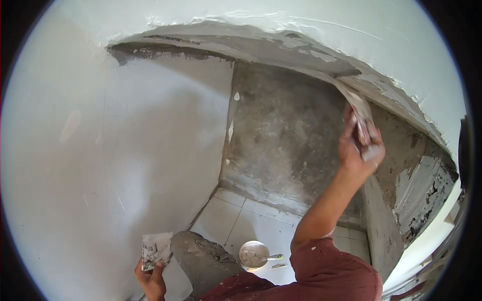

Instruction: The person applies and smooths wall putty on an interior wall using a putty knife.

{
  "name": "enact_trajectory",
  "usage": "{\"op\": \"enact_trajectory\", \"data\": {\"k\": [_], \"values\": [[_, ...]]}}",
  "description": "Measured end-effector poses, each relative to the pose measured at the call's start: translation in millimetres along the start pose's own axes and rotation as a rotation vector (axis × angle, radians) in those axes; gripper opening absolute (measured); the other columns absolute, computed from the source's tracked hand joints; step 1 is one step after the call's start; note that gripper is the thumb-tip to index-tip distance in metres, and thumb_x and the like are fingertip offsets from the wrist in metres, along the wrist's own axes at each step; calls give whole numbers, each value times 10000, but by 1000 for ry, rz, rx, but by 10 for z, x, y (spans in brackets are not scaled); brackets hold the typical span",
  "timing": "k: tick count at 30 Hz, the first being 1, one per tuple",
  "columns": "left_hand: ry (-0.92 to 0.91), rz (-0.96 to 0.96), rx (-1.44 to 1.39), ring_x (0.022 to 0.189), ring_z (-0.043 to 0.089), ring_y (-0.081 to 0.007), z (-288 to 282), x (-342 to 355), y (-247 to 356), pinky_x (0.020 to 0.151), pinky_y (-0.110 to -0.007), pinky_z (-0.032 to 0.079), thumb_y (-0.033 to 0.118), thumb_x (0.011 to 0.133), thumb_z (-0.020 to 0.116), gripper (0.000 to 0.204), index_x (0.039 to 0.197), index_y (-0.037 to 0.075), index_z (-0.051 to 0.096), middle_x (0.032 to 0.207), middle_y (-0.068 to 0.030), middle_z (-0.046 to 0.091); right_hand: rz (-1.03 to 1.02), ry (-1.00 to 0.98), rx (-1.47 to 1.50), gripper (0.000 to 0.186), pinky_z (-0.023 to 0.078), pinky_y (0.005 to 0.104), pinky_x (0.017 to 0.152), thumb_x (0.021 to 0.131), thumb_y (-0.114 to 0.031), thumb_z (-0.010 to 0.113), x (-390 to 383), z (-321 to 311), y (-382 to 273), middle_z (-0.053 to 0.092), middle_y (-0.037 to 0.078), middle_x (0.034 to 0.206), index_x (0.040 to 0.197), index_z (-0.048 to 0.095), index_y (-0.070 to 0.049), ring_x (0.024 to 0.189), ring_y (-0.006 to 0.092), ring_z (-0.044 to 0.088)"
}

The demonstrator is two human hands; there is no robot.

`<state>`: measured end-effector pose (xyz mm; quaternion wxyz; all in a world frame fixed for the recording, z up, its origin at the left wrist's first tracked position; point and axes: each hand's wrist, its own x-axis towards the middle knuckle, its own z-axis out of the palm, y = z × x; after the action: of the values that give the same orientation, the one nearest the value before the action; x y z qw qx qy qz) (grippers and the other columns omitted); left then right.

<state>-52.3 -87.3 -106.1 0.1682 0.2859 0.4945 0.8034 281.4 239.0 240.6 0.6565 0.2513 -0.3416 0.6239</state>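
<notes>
My right hand (360,145) is raised and closed around a broad putty knife (357,103). Its blade reaches up to the underside of the rough, curved wall edge (321,55); motion blurs the fingers a little. Low on the left, my left hand (151,282) grips a flat square plate (157,247) smeared with pale and dark putty, its face turned up. Whether that plate has a handle is hidden by the fingers. On the tiled floor stands a round tub (253,249) of whitish putty, with a light-handled tool (273,257) lying in it.
Smooth white wall (65,165) fills the left side. A bare grey cement wall (281,135) forms the recess, meeting pale floor tiles (221,213). On the right is a ledge with patchy white putty (424,188). My bent knee (201,256) is beside the tub.
</notes>
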Motion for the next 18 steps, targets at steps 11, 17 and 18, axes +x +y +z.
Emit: {"op": "enact_trajectory", "data": {"k": [11, 17, 18], "values": [[-115, -527, -918, 1181, 615, -269, 1824, 322, -319, 958, -402, 539, 243, 1039, 618, 413, 1364, 14, 508, 1326, -107, 609, 779, 546, -274, 407, 574, 430, 831, 812, 84, 655, -1959, -1058, 770, 685, 127, 1136, 1190, 617, -64, 1056, 283, 686], [-113, -520, -1041, 1176, 612, -244, 2146, 132, -546, 944, -406, 546, 344, 1091, 503, 451, 1396, 11, 491, 1329, -115, 610, 1067, 661, -677, 324, 570, 401, 835, 873, -55, 723, -2652, -1197, 1197, 705, 74, 1108, 1187, 652, -88, 1014, 217, 690], [-89, -478, -996, 1080, 647, -218, 2162, 120, -589, 881, -377, 564, 233, 1089, 517, 354, 1345, -12, 532, 1275, -119, 636, 1106, 662, -676, 292, 572, 384, 820, 879, -91, 725, -2695, -1229, 1211, 710, 61, 1084, 1165, 668, -92, 989, 196, 691]]}}
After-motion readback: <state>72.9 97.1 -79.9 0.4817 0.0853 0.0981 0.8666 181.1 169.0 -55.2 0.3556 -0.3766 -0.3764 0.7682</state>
